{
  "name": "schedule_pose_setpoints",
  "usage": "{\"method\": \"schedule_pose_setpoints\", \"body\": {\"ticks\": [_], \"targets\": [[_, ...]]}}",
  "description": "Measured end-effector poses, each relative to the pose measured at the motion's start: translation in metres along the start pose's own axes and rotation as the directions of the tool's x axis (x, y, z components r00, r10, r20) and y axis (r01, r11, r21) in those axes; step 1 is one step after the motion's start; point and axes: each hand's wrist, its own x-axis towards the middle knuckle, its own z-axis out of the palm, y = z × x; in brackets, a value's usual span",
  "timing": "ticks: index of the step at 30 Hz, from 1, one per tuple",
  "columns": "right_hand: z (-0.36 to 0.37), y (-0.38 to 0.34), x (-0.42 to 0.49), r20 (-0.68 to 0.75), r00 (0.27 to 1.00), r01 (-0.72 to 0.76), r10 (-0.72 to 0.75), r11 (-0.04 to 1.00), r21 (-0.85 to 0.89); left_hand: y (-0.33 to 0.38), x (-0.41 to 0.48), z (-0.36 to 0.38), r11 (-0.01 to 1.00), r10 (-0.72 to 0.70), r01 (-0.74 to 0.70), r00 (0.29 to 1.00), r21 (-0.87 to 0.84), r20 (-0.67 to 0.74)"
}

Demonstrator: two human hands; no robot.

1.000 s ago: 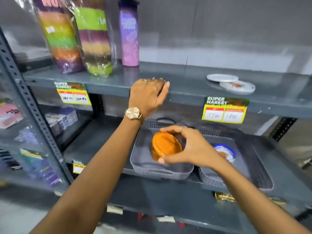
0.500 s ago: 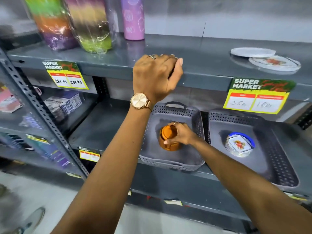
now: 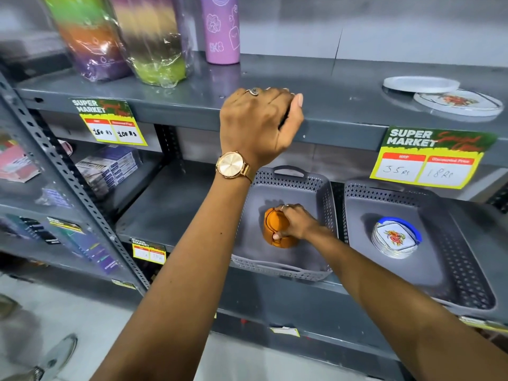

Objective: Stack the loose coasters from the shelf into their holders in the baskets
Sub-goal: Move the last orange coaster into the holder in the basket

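1. The left hand (image 3: 261, 125) rests on the front edge of the upper shelf (image 3: 343, 86), its fingers curled together over the lip and gripping the shelf itself; a ring sits on one finger and a gold watch (image 3: 232, 166) on the wrist.
2. The right hand (image 3: 294, 224) reaches down into the left basket (image 3: 324, 193) on the lower shelf, fingers and thumb closed around the orange coaster stack (image 3: 270, 229).
3. That orange stack stands in its orange holder on the basket floor, roughly in the middle of the basket; where coasters end and holder begins cannot be made out under the hand.
4. The right basket (image 3: 467, 270) sits just beside the left one and holds a blue holder (image 3: 412, 229) with white floral coasters (image 3: 393, 237) stacked in it, leaning slightly.
5. Two loose white coasters lie at the right end of the upper shelf: a plain coaster (image 3: 420, 83) behind, and a floral coaster (image 3: 457, 103) in front, overlapping its edge.
6. Further left on the upper shelf stand a purple bottle (image 3: 221, 28) and two wrapped multicoloured packs (image 3: 118, 37).
7. Yellow price tags (image 3: 428, 158) hang from the upper shelf's front edge.
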Motion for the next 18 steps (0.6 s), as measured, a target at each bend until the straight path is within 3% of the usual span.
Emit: {"method": "schedule_pose_setpoints", "body": {"ticks": [8, 14, 18], "targets": [[0.011, 0.009, -0.011, 0.021, 0.998, 0.056, -0.054, 0.994, -0.095, 0.000, 0.000, -0.001, 1.000, 0.011, -0.011, 1.000, 0.028, 0.016], [-0.005, -0.014, -0.062, -0.184, 0.970, 0.164, -0.158, 0.986, 0.015, 0.000, 0.002, -0.008, 0.999, 0.007, -0.011, 0.995, 0.042, 0.101], [-0.032, -0.027, -0.131, -0.397, 0.874, 0.327, -0.278, 0.943, 0.059, 0.004, 0.008, -0.016, 0.999, 0.017, -0.027, 0.973, 0.040, 0.229]]}}
